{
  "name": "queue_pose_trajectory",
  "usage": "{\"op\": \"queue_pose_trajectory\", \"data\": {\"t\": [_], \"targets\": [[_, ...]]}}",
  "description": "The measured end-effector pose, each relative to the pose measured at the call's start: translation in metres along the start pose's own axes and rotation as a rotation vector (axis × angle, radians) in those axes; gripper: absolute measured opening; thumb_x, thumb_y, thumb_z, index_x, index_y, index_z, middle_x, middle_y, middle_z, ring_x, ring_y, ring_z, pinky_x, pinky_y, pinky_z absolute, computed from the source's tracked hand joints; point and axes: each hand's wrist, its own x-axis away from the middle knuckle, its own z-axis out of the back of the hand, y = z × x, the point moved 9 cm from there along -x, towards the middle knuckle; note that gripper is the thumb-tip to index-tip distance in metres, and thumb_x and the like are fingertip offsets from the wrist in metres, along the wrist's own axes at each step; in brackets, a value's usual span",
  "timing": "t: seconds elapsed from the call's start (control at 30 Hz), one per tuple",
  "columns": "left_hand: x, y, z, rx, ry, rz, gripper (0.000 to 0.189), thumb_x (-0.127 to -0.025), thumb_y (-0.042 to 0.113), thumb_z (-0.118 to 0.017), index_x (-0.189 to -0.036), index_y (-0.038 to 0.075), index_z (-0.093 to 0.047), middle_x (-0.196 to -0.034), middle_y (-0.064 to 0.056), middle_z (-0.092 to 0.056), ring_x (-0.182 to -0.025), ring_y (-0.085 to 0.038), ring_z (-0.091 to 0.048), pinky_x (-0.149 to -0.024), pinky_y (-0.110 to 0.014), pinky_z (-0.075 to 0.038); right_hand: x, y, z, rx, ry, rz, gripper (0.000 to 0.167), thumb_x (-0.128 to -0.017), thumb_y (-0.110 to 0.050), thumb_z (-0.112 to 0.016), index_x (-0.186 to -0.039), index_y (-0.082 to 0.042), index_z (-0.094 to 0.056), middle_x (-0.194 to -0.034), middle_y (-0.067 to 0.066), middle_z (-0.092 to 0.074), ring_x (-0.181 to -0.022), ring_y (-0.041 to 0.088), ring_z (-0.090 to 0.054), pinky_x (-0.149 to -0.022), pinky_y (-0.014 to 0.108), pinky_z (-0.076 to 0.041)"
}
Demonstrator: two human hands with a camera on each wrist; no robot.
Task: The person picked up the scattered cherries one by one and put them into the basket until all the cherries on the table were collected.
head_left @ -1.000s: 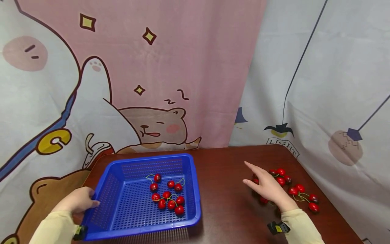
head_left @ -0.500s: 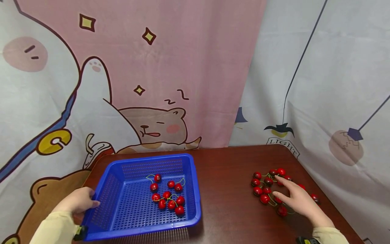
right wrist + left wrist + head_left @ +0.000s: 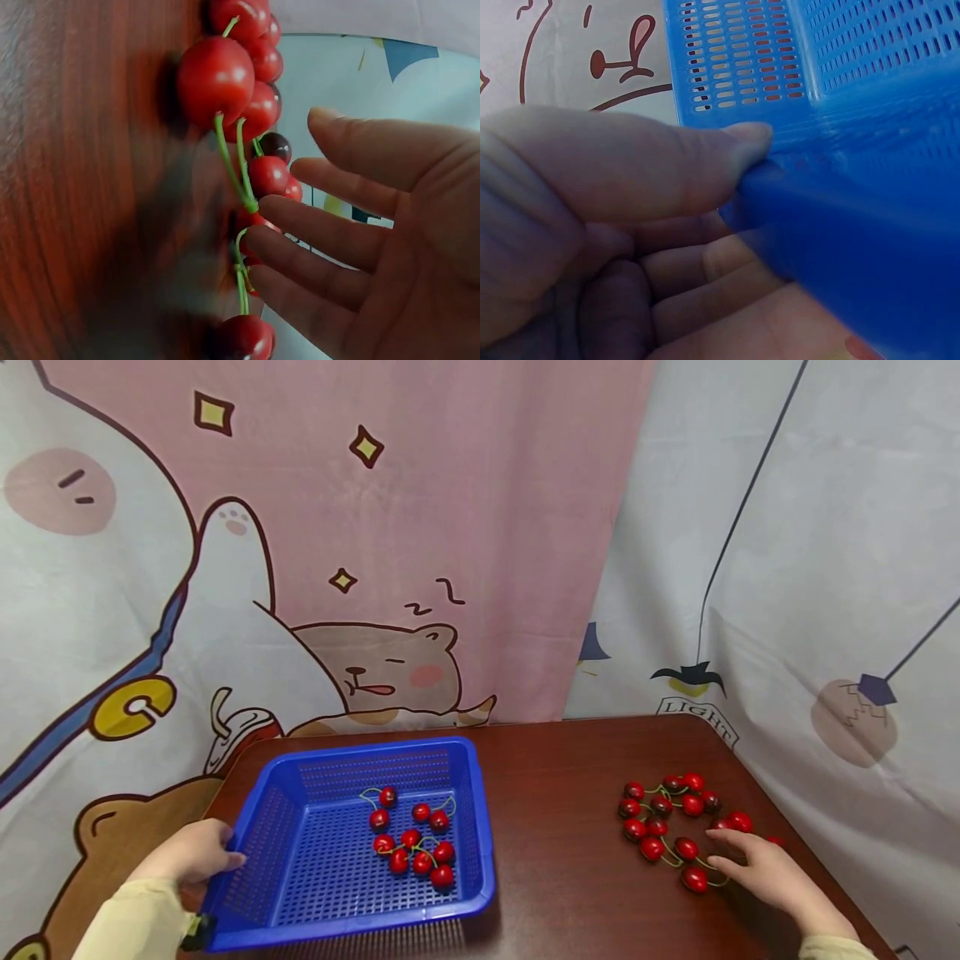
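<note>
A blue plastic basket [image 3: 300,935] with slotted walls stands on the left of the table, several red cherries [image 3: 399,862] on green stems inside its right half. My left hand [image 3: 187,853] grips its left rim, thumb over the top and fingers curled under, as the left wrist view shows on the blue rim [image 3: 840,240]. On the right lies a loose group of cherries [image 3: 652,848]. My right hand [image 3: 776,872] is over the near right side of this group with relaxed, spread fingers and nothing in it. In the right wrist view its fingertips overlap the stems of a cherry pair [image 3: 216,81].
The dark red-brown table [image 3: 558,827] shows bare wood between the basket and the loose cherries. A printed cartoon curtain [image 3: 525,568] hangs right behind the table's back edge and along its right side.
My right hand has moved right and toward me across the loose cherries, uncovering those on the left of the group. My left hand and the basket have stayed in place.
</note>
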Motion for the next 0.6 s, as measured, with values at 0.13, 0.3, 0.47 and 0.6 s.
{"op": "queue_pose_trajectory", "data": {"t": [0.13, 0.3, 0.47, 0.6], "targets": [[0.001, 0.001, -0.001, 0.022, -0.002, 0.001, 0.033, -0.091, 0.003, -0.066, -0.103, -0.025, -0.053, -0.081, -0.013, -0.065, -0.072, -0.027, -0.067, -0.066, -0.046, -0.058, 0.001, 0.009, -0.007, 0.009, -0.044, -0.021, 0.042, -0.088, -0.024, -0.074, -0.116, 0.005, -0.067, -0.113, 0.025, -0.066, -0.105, 0.045, -0.062, -0.085, 0.058, -0.049], [0.000, 0.001, -0.001, 0.022, 0.004, -0.001, 0.031, -0.091, 0.002, -0.066, -0.102, -0.024, -0.054, -0.080, -0.012, -0.064, -0.071, -0.027, -0.066, -0.065, -0.045, -0.058, 0.003, 0.018, -0.015, -0.019, -0.123, -0.050, 0.038, -0.090, -0.023, -0.071, -0.114, 0.006, -0.066, -0.108, 0.023, -0.067, -0.101, 0.043, -0.063, -0.082, 0.057, -0.050], [-0.001, 0.001, 0.002, -0.044, 0.023, -0.026, 0.030, -0.088, 0.005, -0.069, -0.098, -0.021, -0.058, -0.080, -0.013, -0.065, -0.072, -0.027, -0.065, -0.069, -0.048, -0.057, 0.004, 0.022, -0.017, -0.053, -0.123, -0.085, 0.028, -0.090, -0.019, -0.071, -0.108, 0.002, -0.068, -0.100, 0.015, -0.069, -0.086, 0.031, -0.065, -0.074, 0.047, -0.053], [-0.002, 0.001, 0.003, -0.090, 0.033, -0.040, 0.031, -0.087, 0.007, -0.070, -0.097, -0.020, -0.059, -0.081, -0.015, -0.066, -0.075, -0.028, -0.065, -0.072, -0.051, -0.055, 0.006, 0.026, -0.023, -0.160, -0.145, -0.154, 0.023, -0.091, -0.015, -0.069, -0.106, 0.003, -0.067, -0.092, 0.009, -0.067, -0.071, 0.019, -0.061, -0.061, 0.033, -0.051]]}}
